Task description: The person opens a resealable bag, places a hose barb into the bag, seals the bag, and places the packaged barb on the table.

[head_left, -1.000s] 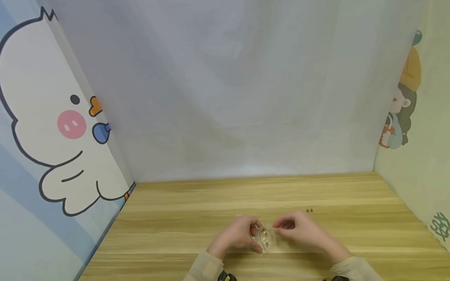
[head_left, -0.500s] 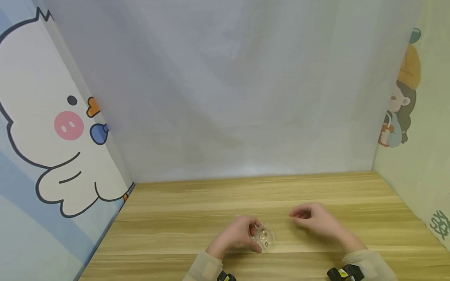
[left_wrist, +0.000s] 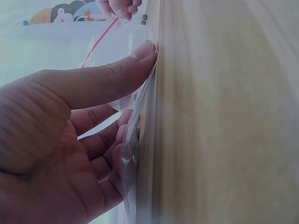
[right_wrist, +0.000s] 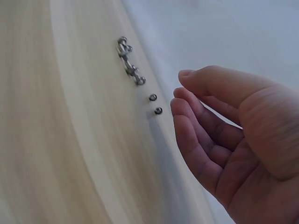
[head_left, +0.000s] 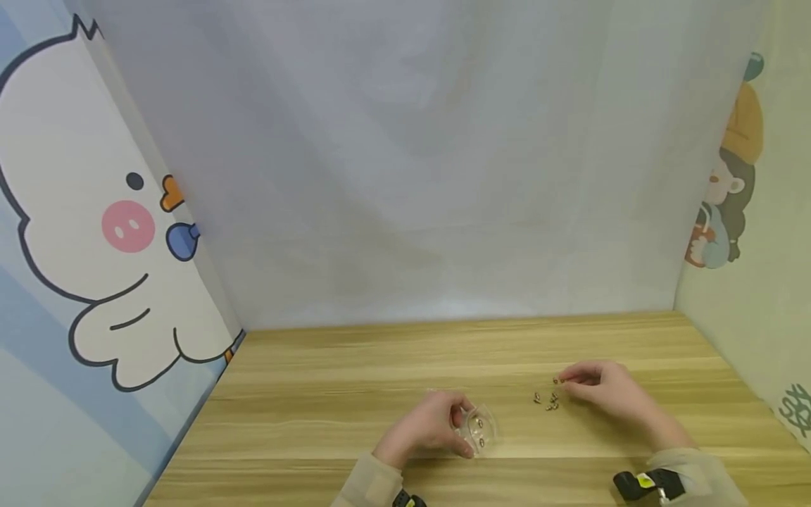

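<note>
Wooden table [head_left: 304,408], lower frame
Left hand [head_left: 431,426] pinches clear bag [left_wrist: 119,44]; right hand [head_left: 608,387], thumb and fingers parted, beside metal pieces [right_wrist: 131,71], lower right

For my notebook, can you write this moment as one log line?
left hand: holds clear plastic bag; right hand: near small silvery metal pieces; surface: yellowish wooden tabletop

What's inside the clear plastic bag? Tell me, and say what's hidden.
Two small metal pieces show through the clear plastic bag. The left hand covers part of it, so anything there cannot be seen.
</note>
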The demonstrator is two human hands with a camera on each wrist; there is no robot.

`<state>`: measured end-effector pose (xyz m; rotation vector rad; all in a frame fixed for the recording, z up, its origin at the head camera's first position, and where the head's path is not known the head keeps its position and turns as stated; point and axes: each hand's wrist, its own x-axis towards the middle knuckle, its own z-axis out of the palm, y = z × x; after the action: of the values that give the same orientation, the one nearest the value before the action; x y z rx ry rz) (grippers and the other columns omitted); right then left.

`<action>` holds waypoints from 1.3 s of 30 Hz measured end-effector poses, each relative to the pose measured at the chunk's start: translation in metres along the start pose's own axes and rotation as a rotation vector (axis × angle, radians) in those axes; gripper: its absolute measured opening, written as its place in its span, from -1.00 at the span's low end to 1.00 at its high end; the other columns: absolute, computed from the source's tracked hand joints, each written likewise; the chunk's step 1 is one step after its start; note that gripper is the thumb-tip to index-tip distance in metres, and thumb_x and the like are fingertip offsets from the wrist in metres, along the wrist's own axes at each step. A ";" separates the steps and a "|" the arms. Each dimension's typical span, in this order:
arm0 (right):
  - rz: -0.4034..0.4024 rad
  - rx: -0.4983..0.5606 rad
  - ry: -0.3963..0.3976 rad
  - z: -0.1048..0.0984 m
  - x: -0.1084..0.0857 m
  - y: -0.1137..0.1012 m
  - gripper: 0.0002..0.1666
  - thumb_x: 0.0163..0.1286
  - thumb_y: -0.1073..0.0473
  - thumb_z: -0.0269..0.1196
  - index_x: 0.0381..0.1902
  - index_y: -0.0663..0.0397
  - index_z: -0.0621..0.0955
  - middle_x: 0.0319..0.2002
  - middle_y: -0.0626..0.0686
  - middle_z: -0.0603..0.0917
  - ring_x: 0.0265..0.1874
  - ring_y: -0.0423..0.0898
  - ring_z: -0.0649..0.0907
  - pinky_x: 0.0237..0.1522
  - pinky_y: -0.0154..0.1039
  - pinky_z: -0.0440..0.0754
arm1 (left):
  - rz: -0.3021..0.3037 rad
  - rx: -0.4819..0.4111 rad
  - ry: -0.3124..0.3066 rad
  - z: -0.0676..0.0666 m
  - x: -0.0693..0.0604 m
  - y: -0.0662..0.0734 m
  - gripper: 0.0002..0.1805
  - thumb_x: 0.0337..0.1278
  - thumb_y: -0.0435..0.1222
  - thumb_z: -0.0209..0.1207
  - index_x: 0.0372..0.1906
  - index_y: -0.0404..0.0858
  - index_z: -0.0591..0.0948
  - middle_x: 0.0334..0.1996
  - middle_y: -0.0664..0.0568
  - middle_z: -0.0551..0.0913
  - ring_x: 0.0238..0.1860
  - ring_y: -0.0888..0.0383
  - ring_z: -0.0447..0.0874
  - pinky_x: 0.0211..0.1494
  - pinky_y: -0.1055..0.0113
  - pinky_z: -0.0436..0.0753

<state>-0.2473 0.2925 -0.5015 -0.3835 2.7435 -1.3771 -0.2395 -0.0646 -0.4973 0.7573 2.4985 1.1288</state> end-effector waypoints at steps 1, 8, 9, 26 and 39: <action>0.003 0.000 0.004 -0.002 -0.001 0.002 -0.69 0.44 0.14 0.46 0.04 0.20 0.78 -0.12 0.02 0.82 -0.16 -0.14 0.75 -0.09 -0.31 0.69 | 0.001 -0.004 0.001 0.000 0.000 0.000 -0.39 -0.39 -0.49 0.73 -0.05 -0.29 0.73 -0.40 0.10 0.58 -0.40 0.32 0.45 -0.26 0.42 0.55; 0.017 -0.053 0.028 -0.013 -0.004 0.008 -0.67 0.46 0.10 0.45 0.05 0.21 0.77 -0.09 0.05 0.82 -0.13 -0.10 0.75 -0.07 -0.31 0.66 | -0.002 -0.023 0.001 0.000 0.000 -0.001 -0.39 -0.38 -0.50 0.73 -0.04 -0.29 0.73 -0.39 0.10 0.58 -0.39 0.31 0.46 -0.26 0.41 0.55; 0.020 -0.056 0.029 -0.013 -0.005 0.009 -0.67 0.46 0.10 0.45 0.04 0.20 0.77 -0.10 0.05 0.82 -0.13 -0.10 0.75 -0.07 -0.31 0.66 | -0.003 -0.027 -0.001 0.000 0.000 0.000 -0.39 -0.39 -0.50 0.73 -0.04 -0.29 0.73 -0.39 0.10 0.58 -0.39 0.31 0.46 -0.26 0.41 0.55; 0.028 -0.106 0.006 -0.007 0.012 0.017 -0.62 0.42 0.11 0.47 0.07 0.24 0.76 -0.10 0.04 0.81 -0.10 -0.05 0.74 -0.05 -0.25 0.65 | 0.010 -0.030 -0.011 -0.001 0.000 0.001 -0.41 -0.35 -0.50 0.72 -0.06 -0.28 0.73 -0.39 0.09 0.58 -0.39 0.31 0.46 -0.26 0.41 0.55; 0.064 -0.128 0.026 -0.002 0.018 0.018 -0.69 0.40 0.10 0.48 -0.02 0.18 0.79 -0.19 -0.01 0.79 -0.23 -0.13 0.68 -0.11 -0.16 0.62 | 0.015 -0.038 -0.011 -0.002 0.000 -0.001 -0.40 -0.35 -0.50 0.72 -0.03 -0.30 0.73 -0.39 0.07 0.59 -0.40 0.30 0.46 -0.26 0.40 0.55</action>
<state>-0.2689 0.3003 -0.5133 -0.2826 2.8463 -1.2047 -0.2408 -0.0663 -0.4969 0.7703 2.4597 1.1707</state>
